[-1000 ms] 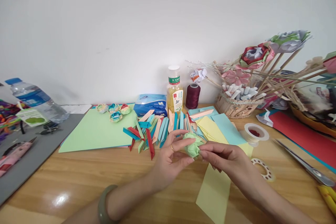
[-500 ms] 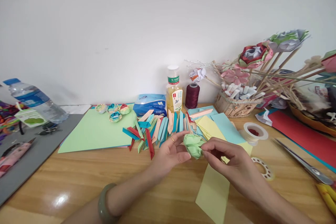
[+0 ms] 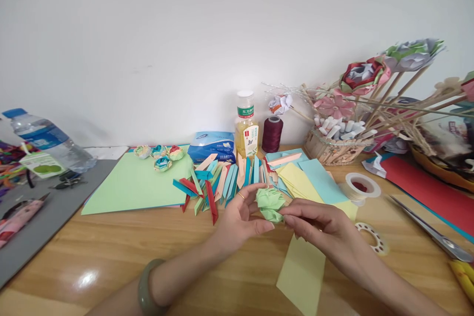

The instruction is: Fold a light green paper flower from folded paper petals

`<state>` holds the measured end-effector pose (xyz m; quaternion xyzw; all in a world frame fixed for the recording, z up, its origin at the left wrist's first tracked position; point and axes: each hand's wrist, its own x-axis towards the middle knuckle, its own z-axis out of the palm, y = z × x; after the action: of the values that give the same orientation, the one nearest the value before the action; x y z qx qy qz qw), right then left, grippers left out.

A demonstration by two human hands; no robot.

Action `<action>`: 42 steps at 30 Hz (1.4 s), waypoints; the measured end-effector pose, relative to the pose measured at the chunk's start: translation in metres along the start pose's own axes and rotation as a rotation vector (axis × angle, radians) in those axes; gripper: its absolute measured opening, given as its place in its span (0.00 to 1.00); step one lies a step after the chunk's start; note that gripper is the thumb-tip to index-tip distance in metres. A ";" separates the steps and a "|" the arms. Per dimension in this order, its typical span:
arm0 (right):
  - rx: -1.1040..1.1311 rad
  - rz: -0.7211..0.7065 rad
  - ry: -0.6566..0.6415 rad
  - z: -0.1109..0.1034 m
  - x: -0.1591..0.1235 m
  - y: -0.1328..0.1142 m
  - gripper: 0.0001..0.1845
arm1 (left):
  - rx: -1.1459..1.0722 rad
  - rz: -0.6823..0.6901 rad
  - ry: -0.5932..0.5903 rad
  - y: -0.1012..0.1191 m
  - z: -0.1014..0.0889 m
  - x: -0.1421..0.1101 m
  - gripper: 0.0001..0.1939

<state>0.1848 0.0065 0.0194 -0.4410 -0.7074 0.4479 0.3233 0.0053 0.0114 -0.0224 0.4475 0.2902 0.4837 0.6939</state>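
Note:
A crumpled, layered light-green paper flower (image 3: 270,203) is held over the front of the table. My right hand (image 3: 322,227) pinches its right edge between thumb and fingertips. Around its left side curl the fingers of my left hand (image 3: 240,215), with the thumb lying just under the flower. Below my right hand lies a pale yellow paper sheet (image 3: 301,274). Behind my hands is a heap of folded paper strips (image 3: 222,182) in red, blue, green and peach. Small multicoloured paper flowers (image 3: 163,163) rest on a large green sheet (image 3: 137,187) at left.
A tissue pack (image 3: 211,147), a drink bottle (image 3: 247,126) and a maroon thread spool (image 3: 272,134) stand by the wall. At right are a basket (image 3: 333,150) of stemmed flowers, a tape roll (image 3: 359,187) and scissors (image 3: 433,232). A water bottle (image 3: 48,138) leans at left.
The green flower has turned and tilted slightly between my hands. My left thumb has shifted a little to the right beneath it, and my right fingers have straightened somewhat.

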 end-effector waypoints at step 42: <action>-0.186 -0.068 -0.049 0.000 0.000 -0.003 0.11 | 0.073 0.058 -0.078 0.003 -0.001 -0.003 0.31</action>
<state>0.1837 0.0054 0.0225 -0.4339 -0.7682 0.3798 0.2783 0.0023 0.0091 -0.0202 0.4993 0.2674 0.4750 0.6735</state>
